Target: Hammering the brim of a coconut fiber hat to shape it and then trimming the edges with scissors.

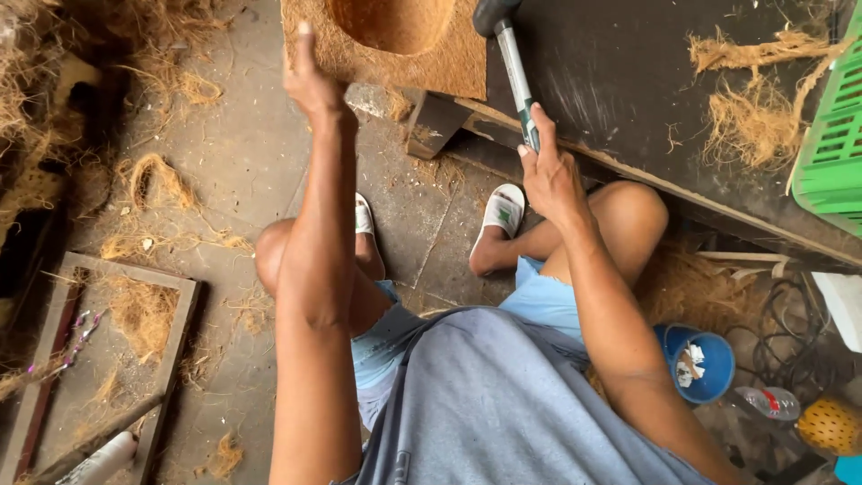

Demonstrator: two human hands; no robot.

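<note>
A square brown coir mat with a round bowl-shaped hollow point(422, 58) lies on the edge of a dark board point(620, 81). My left hand point(312, 81) reaches to the mat's left edge, fingers together against it. My right hand point(549, 171) is shut on the grey handle of a hammer point(514, 67) whose dark head rests near the top, beside the mat. I sit with bare knees and white sandals point(503, 208) on the concrete floor.
Loose coir fibre point(754, 112) lies on the board and around the floor. A green plastic crate point(835, 153) stands at the right. A wooden frame point(171, 332) lies lower left. A blue cup point(696, 359), cables and a plastic bottle point(768, 402) sit lower right.
</note>
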